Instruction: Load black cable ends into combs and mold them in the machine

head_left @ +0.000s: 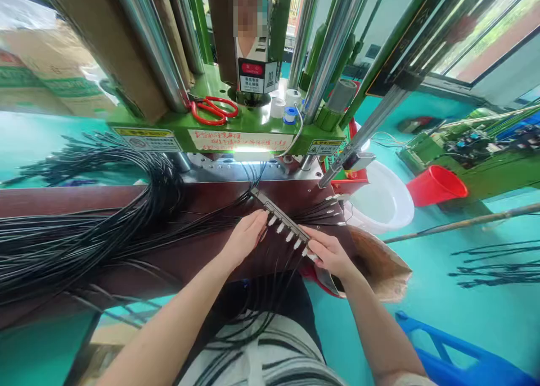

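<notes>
A long metal mold bar (284,218) slants across the space between my hands, above the brown bench. Several white cable plugs (289,236) stick out along its near side, with thin black cables hanging from them toward my lap. My left hand (247,235) is closed around the bar's upper left part, fingertips at its edge. Near the bar's lower right end, my right hand (327,251) pinches it between thumb and fingers. Other black cables (211,216) run under the bar's far end toward the machine.
A green press (162,124) stands ahead, its lit metal bed (206,169) facing me. Red-handled scissors (215,111) lie on it. A thick bundle of black cables (164,189) covers the bench's left. To the right are a white tub (399,200), red bucket (439,186) and blue stool (459,349).
</notes>
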{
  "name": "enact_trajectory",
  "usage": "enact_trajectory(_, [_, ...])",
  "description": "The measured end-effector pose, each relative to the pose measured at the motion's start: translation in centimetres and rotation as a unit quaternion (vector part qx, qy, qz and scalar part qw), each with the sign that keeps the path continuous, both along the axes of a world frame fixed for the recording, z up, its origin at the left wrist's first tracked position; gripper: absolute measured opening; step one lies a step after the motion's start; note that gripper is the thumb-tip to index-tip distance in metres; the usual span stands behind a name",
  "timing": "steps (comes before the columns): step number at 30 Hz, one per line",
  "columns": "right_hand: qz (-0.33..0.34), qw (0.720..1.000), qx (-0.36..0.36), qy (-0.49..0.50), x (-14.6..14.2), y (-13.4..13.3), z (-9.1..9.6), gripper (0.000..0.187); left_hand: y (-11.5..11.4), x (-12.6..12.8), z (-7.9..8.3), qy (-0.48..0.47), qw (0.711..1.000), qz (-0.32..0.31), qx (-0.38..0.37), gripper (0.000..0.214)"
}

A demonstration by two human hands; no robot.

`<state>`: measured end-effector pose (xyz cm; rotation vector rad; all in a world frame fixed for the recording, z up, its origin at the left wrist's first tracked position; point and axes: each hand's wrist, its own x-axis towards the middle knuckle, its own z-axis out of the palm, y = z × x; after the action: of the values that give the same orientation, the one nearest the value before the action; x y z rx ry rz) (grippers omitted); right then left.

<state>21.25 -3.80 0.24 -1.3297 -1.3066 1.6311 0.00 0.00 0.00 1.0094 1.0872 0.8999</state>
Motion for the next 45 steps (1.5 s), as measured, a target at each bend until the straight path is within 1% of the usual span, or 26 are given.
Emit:
enact_trajectory(5, [0.008, 1.0, -0.008, -0.002, 0.1, 0.3, 0.1, 0.047, -0.1, -0.2, 0.4, 0.002, 1.0, -0.004, -0.02, 0.038])
enact_trajectory(14, [0.015, 1.0, -0.007, 0.005, -0.1, 0.1, 0.5, 0.048, 0.0, -0.6, 0.2, -0.025, 0.999, -0.018, -0.021, 0.038])
enact_trajectory(21, [0.029, 1.0, -0.005, 0.008, -0.2, 0.2, 0.6, 0.048, 0.1, -0.6, 0.4, -0.014, 1.0, -0.014, -0.023, 0.037])
enact_trajectory(24, [0.05, 0.999, 0.013, -0.004, 0.1, 0.3, 0.4, 0.045, 0.1, -0.6, 0.0, 0.004, 1.0, -0.008, -0.001, 0.037])
enact_trajectory(26, [0.074, 0.996, 0.04, -0.029, 0.2, 0.3, 0.4, 0.045, 0.0, -0.6, -0.2, 0.017, 1.0, 0.0, 0.014, 0.037])
enact_trajectory(30, [0.116, 0.984, 0.095, -0.094, 0.2, 0.4, 0.7, 0.044, 0.0, -0.7, -0.3, 0.031, 1.0, 0.004, 0.006, 0.036])
enact_trajectory(32, [0.112, 0.985, 0.096, -0.093, 0.0, 0.4, 0.8, 0.043, 0.1, -0.6, -0.1, 0.036, 0.999, 0.001, -0.004, 0.035])
enact_trajectory(35, [0.079, 0.993, 0.062, -0.056, -0.2, 0.4, 0.7, 0.045, 0.4, -0.3, 0.2, 0.047, 0.999, -0.004, -0.02, 0.036])
enact_trajectory(37, [0.065, 0.996, 0.035, -0.039, -0.1, 0.4, 1.0, 0.044, 0.5, -0.2, 0.4, 0.081, 0.997, -0.014, -0.013, 0.036])
enact_trajectory(39, [0.068, 0.997, 0.018, -0.042, 0.6, 0.4, 1.6, 0.043, 0.4, -0.5, 0.7, 0.147, 0.988, -0.039, 0.022, 0.034])
enact_trajectory(41, [0.079, 0.995, 0.015, -0.063, 1.7, 0.7, 2.5, 0.042, 0.1, -1.1, 1.0, 0.237, 0.966, -0.075, 0.071, 0.036])
enact_trajectory(43, [0.092, 0.991, 0.017, -0.1, 2.9, 1.3, 3.4, 0.042, -0.4, -1.9, 1.4, 0.318, 0.936, -0.104, 0.112, 0.042])
enact_trajectory(45, [0.112, 0.982, 0.017, -0.153, 3.9, 2.5, 4.2, 0.042, -0.8, -2.8, 1.7, 0.356, 0.915, -0.125, 0.143, 0.041])
